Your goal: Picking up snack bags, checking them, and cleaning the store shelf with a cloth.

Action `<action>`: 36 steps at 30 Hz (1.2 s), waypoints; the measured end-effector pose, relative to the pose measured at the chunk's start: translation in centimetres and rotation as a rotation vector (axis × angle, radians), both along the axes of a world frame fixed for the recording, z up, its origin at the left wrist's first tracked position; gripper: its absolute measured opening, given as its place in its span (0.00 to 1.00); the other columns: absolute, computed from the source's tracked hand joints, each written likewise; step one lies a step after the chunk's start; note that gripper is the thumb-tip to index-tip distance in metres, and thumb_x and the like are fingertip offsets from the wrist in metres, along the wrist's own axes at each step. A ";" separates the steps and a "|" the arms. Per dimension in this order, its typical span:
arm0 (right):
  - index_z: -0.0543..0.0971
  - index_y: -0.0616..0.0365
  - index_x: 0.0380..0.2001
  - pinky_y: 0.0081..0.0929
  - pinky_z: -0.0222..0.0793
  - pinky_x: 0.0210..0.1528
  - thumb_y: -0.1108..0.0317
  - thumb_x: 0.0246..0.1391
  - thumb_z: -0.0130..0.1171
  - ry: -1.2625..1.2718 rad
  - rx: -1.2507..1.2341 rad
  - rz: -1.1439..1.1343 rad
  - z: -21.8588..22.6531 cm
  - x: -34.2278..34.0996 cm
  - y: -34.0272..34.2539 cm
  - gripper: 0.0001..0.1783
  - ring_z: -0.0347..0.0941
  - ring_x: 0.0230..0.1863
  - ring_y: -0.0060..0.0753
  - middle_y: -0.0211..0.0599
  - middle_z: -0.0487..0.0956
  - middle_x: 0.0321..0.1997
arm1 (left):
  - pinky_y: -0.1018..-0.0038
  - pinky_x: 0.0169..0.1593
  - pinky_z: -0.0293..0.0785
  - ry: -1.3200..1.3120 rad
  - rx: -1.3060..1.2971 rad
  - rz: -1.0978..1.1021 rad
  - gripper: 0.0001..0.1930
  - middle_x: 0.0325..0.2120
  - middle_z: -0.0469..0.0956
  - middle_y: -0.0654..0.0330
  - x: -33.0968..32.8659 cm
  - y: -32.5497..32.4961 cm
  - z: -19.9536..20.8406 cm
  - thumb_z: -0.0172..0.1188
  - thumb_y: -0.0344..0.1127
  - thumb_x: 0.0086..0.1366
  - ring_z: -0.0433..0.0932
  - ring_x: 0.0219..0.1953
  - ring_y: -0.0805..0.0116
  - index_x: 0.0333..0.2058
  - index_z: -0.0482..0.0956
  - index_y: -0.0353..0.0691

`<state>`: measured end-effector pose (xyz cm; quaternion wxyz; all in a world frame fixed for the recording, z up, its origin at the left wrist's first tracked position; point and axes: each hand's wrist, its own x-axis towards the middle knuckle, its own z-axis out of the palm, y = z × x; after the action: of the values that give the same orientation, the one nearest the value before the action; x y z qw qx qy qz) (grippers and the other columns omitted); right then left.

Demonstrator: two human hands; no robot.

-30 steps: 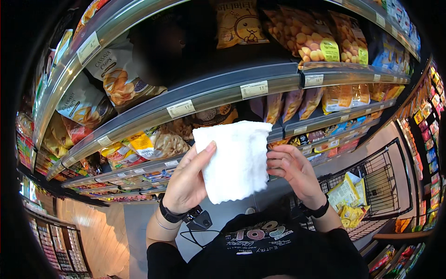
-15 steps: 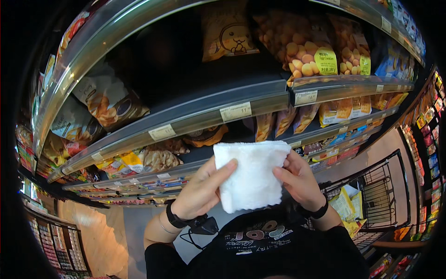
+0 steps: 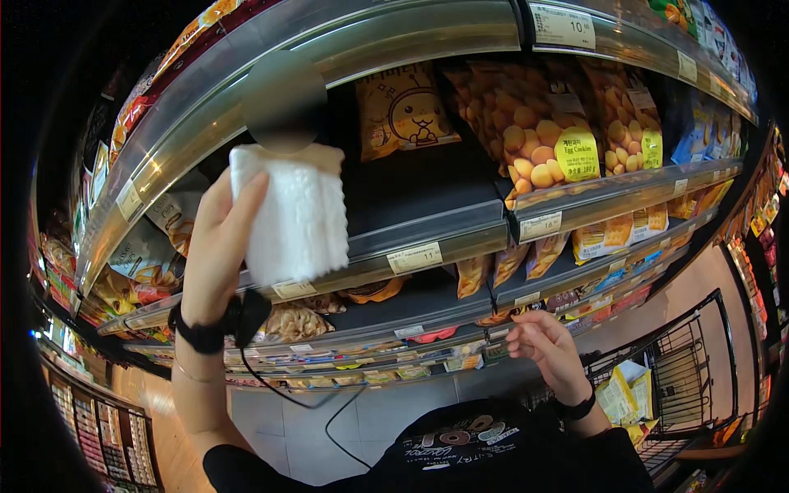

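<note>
A folded white cloth [image 3: 296, 218] is in my left hand [image 3: 215, 242], raised at the left in front of the shelf. My thumb lies on the cloth's near face; the other fingers are hidden behind it. The cloth hangs before the clear shelf lip [image 3: 436, 234], and I cannot tell whether it touches. My right hand [image 3: 546, 349] is lower right, away from the shelf, fingers loosely curled with nothing seen in them. Behind the cloth, a brown snack bag with a cartoon figure [image 3: 408, 115] stands on the dark shelf, with bags of round cookies [image 3: 534, 131] to its right.
Several shelf tiers curve across the view, with price tags [image 3: 413, 258] along the lips and packed snacks [image 3: 296, 322] on lower tiers. A black wire shopping cart [image 3: 682, 370] holding yellow packages [image 3: 626, 390] stands at right. A black cable [image 3: 283, 393] dangles from my left wrist.
My left hand has carried the cloth up and left toward the shelf. My right hand has let go of the cloth and sits a little lower. The view has shifted slightly.
</note>
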<state>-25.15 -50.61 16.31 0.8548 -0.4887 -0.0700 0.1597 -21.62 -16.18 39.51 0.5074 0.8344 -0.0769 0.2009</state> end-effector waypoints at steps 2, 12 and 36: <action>0.71 0.60 0.45 0.26 0.73 0.42 0.67 0.61 0.49 0.032 -0.004 -0.014 -0.3 -0.3 -0.5 0.12 0.74 0.38 0.27 0.37 0.77 0.37 | 0.75 0.36 0.69 -0.108 0.471 0.191 0.14 0.26 0.78 0.51 3.0 1.8 0.1 0.51 0.38 0.64 0.77 0.30 0.67 0.37 0.75 0.29; 0.72 0.61 0.42 0.26 0.73 0.41 0.67 0.61 0.48 0.094 0.001 -0.078 -2.7 -1.1 -2.2 0.10 0.74 0.37 0.28 0.37 0.77 0.35 | 0.72 0.66 0.45 0.618 0.914 -0.505 0.31 0.61 0.57 0.47 10.2 -1.4 -2.8 0.32 0.55 0.70 0.52 0.65 0.59 0.60 0.60 0.35; 0.73 0.63 0.40 0.25 0.72 0.40 0.68 0.62 0.47 0.200 0.076 -0.253 -6.5 -4.7 -5.0 0.10 0.75 0.36 0.27 0.39 0.77 0.34 | 0.70 0.65 0.48 0.415 1.133 -0.676 0.31 0.63 0.51 0.44 18.2 -11.6 -5.6 0.37 0.50 0.68 0.50 0.66 0.53 0.65 0.47 0.43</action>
<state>-29.82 -55.65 9.83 0.8888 -0.4424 0.0718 0.0958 -3.46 -27.80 33.94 0.0323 0.9223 -0.3272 -0.2033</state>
